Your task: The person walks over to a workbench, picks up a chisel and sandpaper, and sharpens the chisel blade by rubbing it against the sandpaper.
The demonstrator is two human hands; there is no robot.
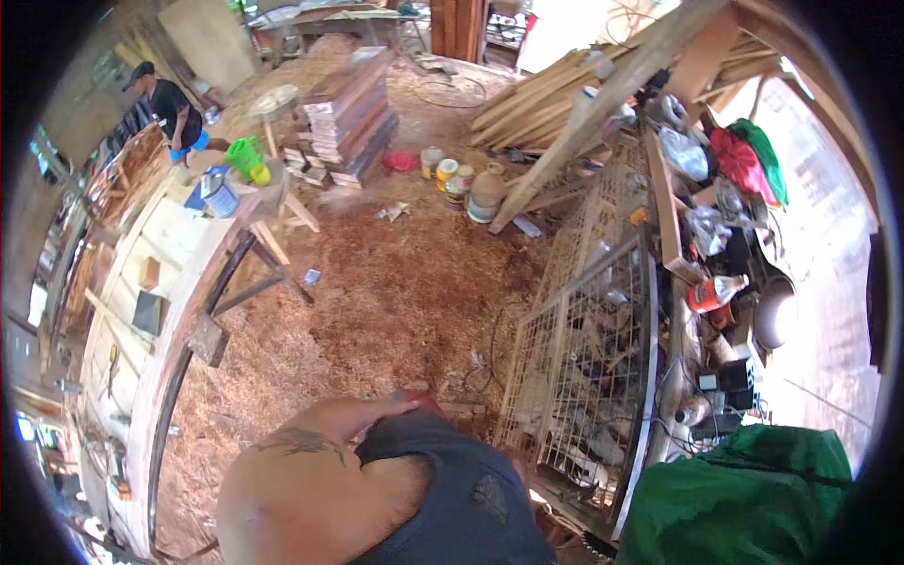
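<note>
My bare left arm comes down across the bottom middle, bent in front of the dark sleeveless shirt (452, 508). The forearm ends at the shirt's upper edge, near a small red and grey thing (419, 400); the fingers cannot be made out. No part of my right hand shows. Around my body lies a floor covered in brown wood shavings (405, 282). At the lower right is a large green cloth or bag (744, 499).
A curved workbench (169, 320) runs down the left, with a can (219, 196) and green container (247, 158) on it. Stacked boards (348, 122), paint pots (447, 169) and a jug (487, 191) stand ahead. A wire-mesh frame (574, 348) stands right. Another person (169, 108) is far left.
</note>
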